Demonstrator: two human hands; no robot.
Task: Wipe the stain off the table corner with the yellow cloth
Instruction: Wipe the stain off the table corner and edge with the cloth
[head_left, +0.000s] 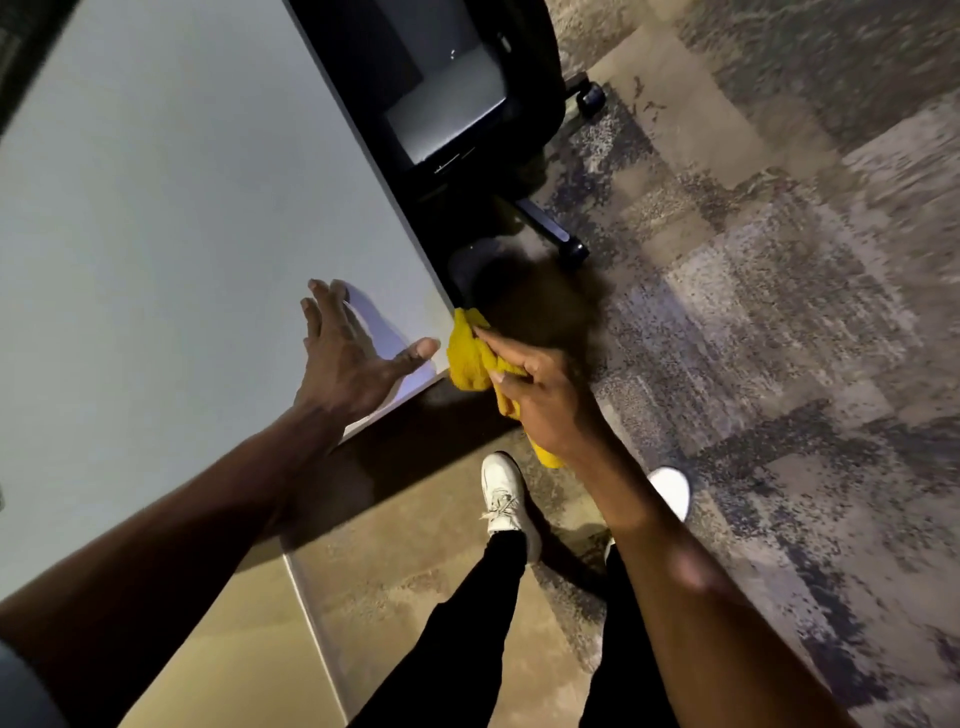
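The white table fills the left of the head view, its near corner just right of centre. My left hand rests flat on the tabletop beside that corner, fingers spread and holding nothing. My right hand grips the bunched yellow cloth, which presses against the corner's outer edge and hangs down below my palm. Faint brownish marks show on the tabletop near the right edge above the cloth. No distinct stain can be made out under the cloth.
A black office chair on castors stands tucked at the table's right side. Patterned grey-brown carpet covers the floor to the right. My legs in black trousers and white shoes stand below the corner.
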